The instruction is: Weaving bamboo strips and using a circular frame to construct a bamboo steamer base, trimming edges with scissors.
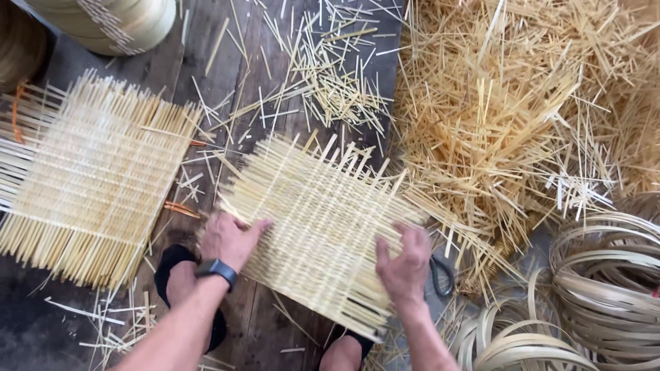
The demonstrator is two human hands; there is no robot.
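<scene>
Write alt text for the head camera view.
Seen from above, a person's left hand and right hand press on a pale woven bamboo mat on a dark plank floor. A second mat lies at left, and a heap of loose strips at right.

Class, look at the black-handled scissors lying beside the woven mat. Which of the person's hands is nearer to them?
The right hand. It rests on the woven mat's right edge, just left of the scissors. The left hand presses the mat's far left edge.
</scene>
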